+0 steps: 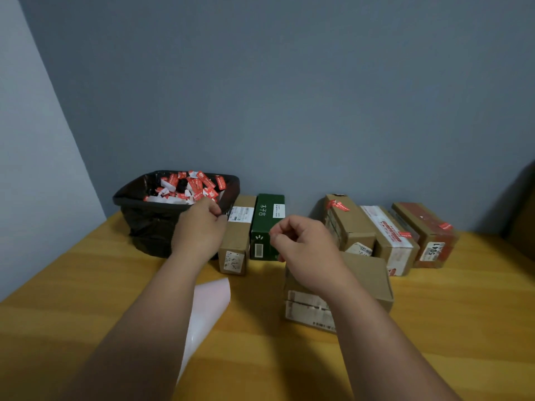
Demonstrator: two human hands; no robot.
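My left hand (199,227) reaches toward the near right corner of a black bin (139,215) lined with a black bag; its fingers are curled at the rim, and I cannot tell if they hold anything. The bin holds several crumpled red and white stickers (188,185). My right hand (301,241) hovers with curled fingers above a brown cardboard box (367,276) near the table's middle; nothing shows between its fingers. A pale glossy backing sheet (207,308) lies on the table under my left forearm.
Along the grey wall stand a narrow brown box (236,247), a green box (262,227), and three more taped cardboard boxes (350,224) (390,241) (428,235) with red stickers. The wooden table (86,285) reaches the left wall.
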